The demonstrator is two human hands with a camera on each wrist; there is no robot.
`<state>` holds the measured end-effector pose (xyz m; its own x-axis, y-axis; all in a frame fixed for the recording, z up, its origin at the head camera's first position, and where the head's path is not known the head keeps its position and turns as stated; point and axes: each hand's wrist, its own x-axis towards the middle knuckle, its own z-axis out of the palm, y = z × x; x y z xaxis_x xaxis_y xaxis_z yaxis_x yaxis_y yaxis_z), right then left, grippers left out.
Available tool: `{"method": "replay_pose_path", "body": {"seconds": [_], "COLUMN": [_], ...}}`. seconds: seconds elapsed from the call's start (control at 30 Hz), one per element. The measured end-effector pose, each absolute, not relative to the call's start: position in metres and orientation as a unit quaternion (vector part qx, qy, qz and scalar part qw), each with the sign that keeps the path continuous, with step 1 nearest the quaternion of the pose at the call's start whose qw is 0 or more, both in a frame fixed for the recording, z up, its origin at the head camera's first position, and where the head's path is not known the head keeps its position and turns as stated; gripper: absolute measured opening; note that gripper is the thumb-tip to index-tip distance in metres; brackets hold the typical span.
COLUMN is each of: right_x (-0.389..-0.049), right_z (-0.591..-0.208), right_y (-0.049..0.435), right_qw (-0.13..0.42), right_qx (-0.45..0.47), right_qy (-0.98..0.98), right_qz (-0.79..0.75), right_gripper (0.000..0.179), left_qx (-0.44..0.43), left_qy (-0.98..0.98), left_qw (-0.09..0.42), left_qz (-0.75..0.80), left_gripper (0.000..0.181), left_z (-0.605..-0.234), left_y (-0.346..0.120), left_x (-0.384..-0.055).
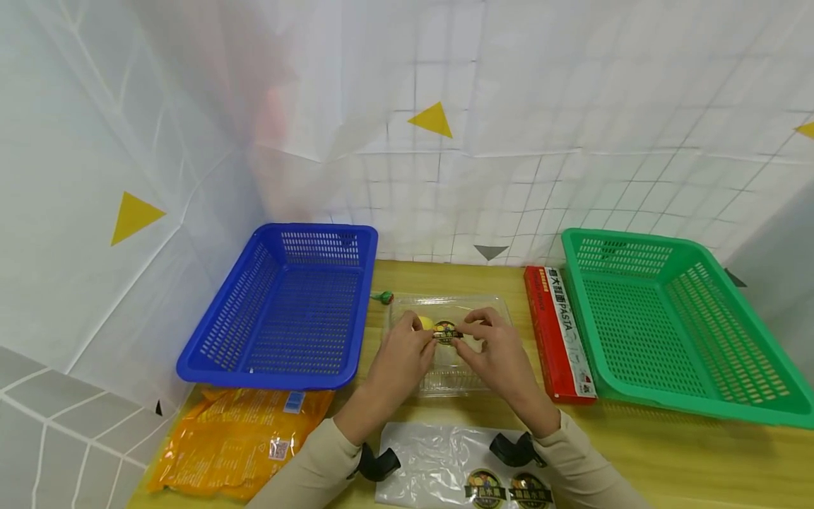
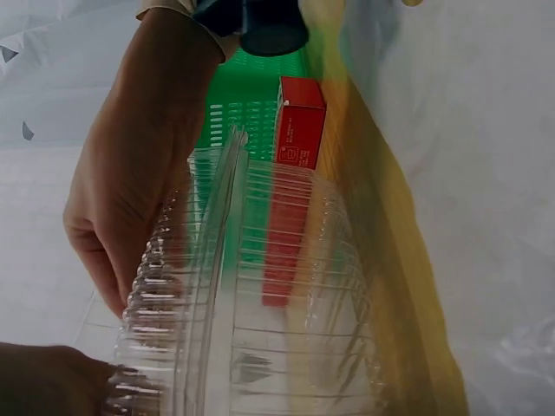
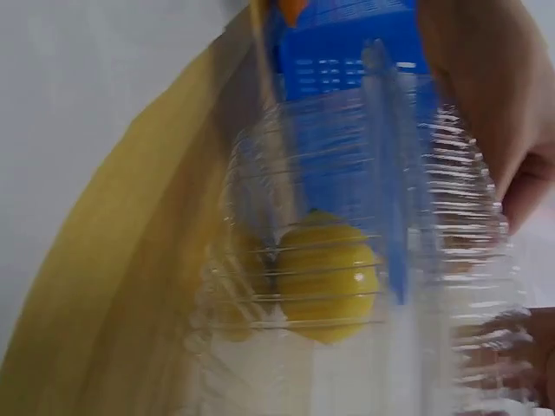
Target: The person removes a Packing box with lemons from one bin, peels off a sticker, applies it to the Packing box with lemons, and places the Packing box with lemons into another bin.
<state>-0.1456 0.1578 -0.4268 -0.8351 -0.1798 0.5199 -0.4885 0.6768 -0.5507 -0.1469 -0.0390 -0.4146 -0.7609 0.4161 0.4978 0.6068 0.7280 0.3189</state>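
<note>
A clear plastic clamshell box [image 1: 445, 382] stands closed on the table between the hands. Inside it lies a smooth yellow fruit [image 3: 325, 282], seen through the ribbed wall in the right wrist view. Over the lid is a round dark fruit sticker [image 1: 447, 332] with a banner and pale lettering. My left hand [image 1: 403, 353] pinches the sticker's left end, while my right hand [image 1: 499, 353] pinches its right end with thumb and index finger. The wrist views show the hands [image 2: 130, 182] above the box lid, but the sticker is hidden there.
A blue basket [image 1: 359, 353] stands left and a green basket [image 1: 588, 353] right, beside a red pasta box [image 1: 553, 339]. An orange bag [image 1: 242, 438] lies front left. In front is a plastic sheet [image 1: 426, 466] with two more stickers [image 1: 486, 489]. A small green-wrapped item [image 1: 384, 297] lies behind.
</note>
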Motion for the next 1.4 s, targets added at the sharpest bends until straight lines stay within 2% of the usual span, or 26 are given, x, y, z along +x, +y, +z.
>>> {"method": "replay_pose_path", "body": {"seconds": [0.13,0.23,0.4,0.53,0.67,0.8,1.0,1.1,1.17,1.4], "right_x": [-0.142,-0.138,-0.132,-0.128,-0.124,-0.121,-0.12,-0.121,-0.122,-0.124], "right_z": [-0.421,-0.416,-0.412,-0.417,-0.424,-0.43,-0.433,-0.434,-0.436,-0.439], "right_y": [0.164,0.172,0.188,0.201,0.213,0.221,0.229,0.23,0.231,0.231], "right_qw": [0.229,0.247,0.283,0.285,0.249,0.167,0.017,-0.029,-0.04,-0.038], "right_qx": [0.19,0.191,0.17,0.139,0.095,0.046,-0.033,-0.056,-0.062,-0.075], "right_qy": [-0.872,-0.871,-0.879,-0.881,-0.89,-0.888,-0.869,-0.869,-0.869,-0.858], "right_qz": [0.389,0.379,0.344,0.35,0.371,0.426,0.493,0.491,0.489,0.507], "right_gripper": [0.032,0.035,0.034,0.037,0.048,0.059,0.074,0.077,0.074,0.057], "left_qx": [-0.3,-0.303,-0.282,-0.241,-0.183,-0.128,-0.048,-0.023,-0.012,0.0], "left_qy": [-0.883,-0.872,-0.863,-0.864,-0.871,-0.866,-0.851,-0.84,-0.833,-0.829], "left_qw": [0.236,0.264,0.291,0.285,0.233,0.15,0.058,0.033,0.018,-0.015], "left_qz": [-0.273,-0.279,-0.301,-0.337,-0.391,-0.46,-0.52,-0.542,-0.553,-0.559], "left_gripper": [0.004,0.008,0.027,0.05,0.068,0.08,0.085,0.087,0.088,0.047], "left_z": [-0.419,-0.423,-0.431,-0.437,-0.442,-0.443,-0.444,-0.444,-0.445,-0.447], "left_y": [-0.044,-0.05,-0.058,-0.06,-0.059,-0.058,-0.057,-0.057,-0.058,-0.059], "left_x": [-0.144,-0.142,-0.137,-0.132,-0.128,-0.125,-0.124,-0.124,-0.125,-0.128]}}
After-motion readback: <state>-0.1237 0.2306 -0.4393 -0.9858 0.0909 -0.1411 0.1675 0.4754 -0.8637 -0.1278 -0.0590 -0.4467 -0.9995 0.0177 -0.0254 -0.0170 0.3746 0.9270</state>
